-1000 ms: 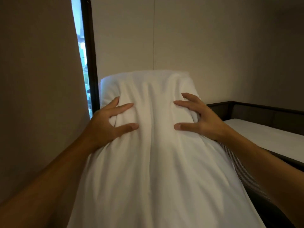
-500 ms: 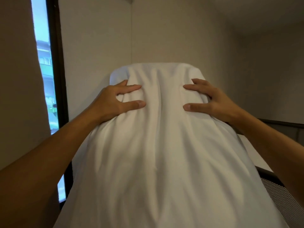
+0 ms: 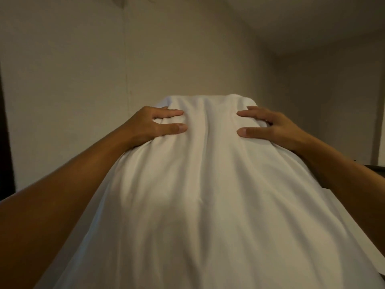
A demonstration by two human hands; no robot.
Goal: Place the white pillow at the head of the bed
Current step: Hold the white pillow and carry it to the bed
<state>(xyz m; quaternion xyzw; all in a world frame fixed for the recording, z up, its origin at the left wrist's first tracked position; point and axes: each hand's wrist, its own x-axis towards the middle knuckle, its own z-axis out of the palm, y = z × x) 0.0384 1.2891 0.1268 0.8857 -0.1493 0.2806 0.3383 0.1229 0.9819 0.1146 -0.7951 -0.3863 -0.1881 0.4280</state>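
A large white pillow [image 3: 204, 195] fills the middle and bottom of the head view, held upright in front of me. My left hand [image 3: 154, 126] grips its upper left side, thumb and fingers pressed into the fabric. My right hand [image 3: 268, 127] grips its upper right side the same way. The pillow's top edge sits just above my fingers. The pillow hides most of the bed; only a pale strip of mattress [image 3: 370, 230] shows at the lower right.
Beige walls [image 3: 187, 49] rise close ahead and meet in a corner at the right. A dark bed frame edge [image 3: 377, 168] shows at the right. A dark window frame [image 3: 6, 132] runs down the far left edge.
The view has swung right and upward: the window has slid almost out of sight at the left and more ceiling shows. Both hands keep the same grip on the pillow.
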